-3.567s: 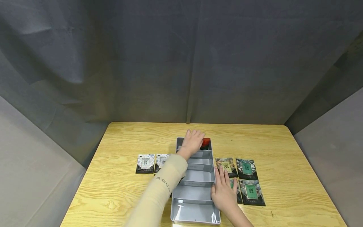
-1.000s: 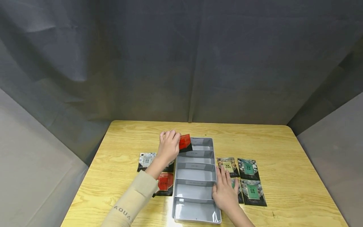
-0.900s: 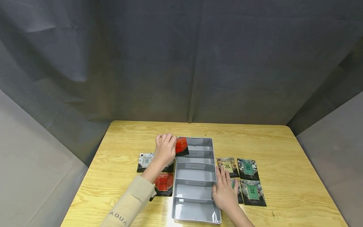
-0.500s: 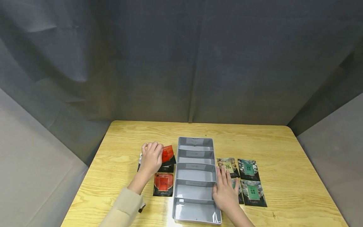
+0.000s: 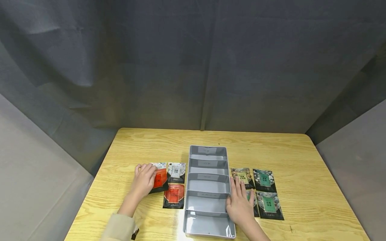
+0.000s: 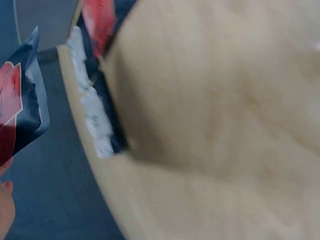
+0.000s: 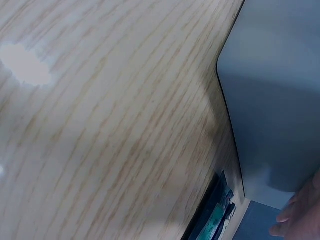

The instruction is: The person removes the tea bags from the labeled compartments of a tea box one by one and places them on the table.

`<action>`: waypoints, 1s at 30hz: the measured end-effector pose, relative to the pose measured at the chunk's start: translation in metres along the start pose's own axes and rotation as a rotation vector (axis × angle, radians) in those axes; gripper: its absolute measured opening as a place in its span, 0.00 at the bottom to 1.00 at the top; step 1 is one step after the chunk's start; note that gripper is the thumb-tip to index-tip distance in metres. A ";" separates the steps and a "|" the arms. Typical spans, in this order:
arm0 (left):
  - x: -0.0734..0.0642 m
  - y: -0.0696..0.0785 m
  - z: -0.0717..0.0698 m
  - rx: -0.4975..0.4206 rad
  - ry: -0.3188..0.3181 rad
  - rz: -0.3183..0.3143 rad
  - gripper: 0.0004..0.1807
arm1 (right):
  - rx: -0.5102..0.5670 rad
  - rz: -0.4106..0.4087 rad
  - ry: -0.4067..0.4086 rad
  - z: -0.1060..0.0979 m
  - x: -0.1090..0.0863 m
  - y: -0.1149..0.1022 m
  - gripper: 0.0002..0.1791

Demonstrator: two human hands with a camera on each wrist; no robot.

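Observation:
My left hand (image 5: 144, 179) pinches a red and black sachet (image 5: 159, 180) left of the tray. In the left wrist view this sachet (image 6: 12, 107) is raised off the table, and only a bit of the hand (image 6: 5, 207) shows. Behind it lies a white and black sachet (image 5: 159, 165), partly covered in the head view. My right hand (image 5: 240, 206) lies with extended fingers along the right side of a grey divided tray (image 5: 208, 184), partly over a green-labelled sachet (image 5: 255, 211). In the right wrist view the fingers (image 7: 300, 217) are beside the tray's outer wall (image 7: 270, 100).
Another white sachet (image 5: 176, 172) and a second red sachet (image 5: 173, 196) lie left of the tray. To its right are a yellow-labelled sachet (image 5: 242, 177) and two green-labelled ones (image 5: 264, 180), (image 5: 269, 205). A dark curtain (image 5: 205, 67) rises behind the wooden table (image 5: 286, 150).
My left hand has carried the red sachet out of the tray's far compartment, leftward and nearer, to over the left white sachet. The right hand stays by the tray.

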State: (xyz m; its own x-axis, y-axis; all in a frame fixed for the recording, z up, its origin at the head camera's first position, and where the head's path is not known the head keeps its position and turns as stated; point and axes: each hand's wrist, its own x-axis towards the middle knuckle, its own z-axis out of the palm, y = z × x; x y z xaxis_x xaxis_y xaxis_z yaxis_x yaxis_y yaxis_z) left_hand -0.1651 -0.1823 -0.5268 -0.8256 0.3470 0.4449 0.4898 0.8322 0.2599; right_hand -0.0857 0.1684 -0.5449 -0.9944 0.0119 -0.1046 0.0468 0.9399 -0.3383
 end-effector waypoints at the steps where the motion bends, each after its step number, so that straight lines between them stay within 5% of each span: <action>1: -0.004 -0.003 0.000 0.000 -0.018 -0.005 0.03 | 0.000 0.000 0.000 0.000 0.000 0.000 0.35; 10: -0.034 -0.024 0.007 -0.002 -0.162 -0.027 0.05 | 0.002 0.000 0.009 -0.001 0.000 0.000 0.35; 15: -0.043 -0.033 0.016 0.032 -0.175 -0.009 0.05 | 0.003 0.004 -0.005 -0.001 0.000 0.000 0.35; 30: -0.063 -0.041 0.043 0.113 -0.207 -0.103 0.07 | 0.003 -0.004 0.005 0.001 0.000 0.001 0.36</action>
State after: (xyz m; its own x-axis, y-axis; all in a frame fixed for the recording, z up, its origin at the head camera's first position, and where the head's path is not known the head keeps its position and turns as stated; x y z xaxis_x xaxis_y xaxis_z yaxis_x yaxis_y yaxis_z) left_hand -0.1455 -0.2199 -0.6019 -0.9151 0.3288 0.2334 0.3748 0.9070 0.1919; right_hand -0.0859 0.1692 -0.5462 -0.9951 0.0094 -0.0988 0.0427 0.9390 -0.3414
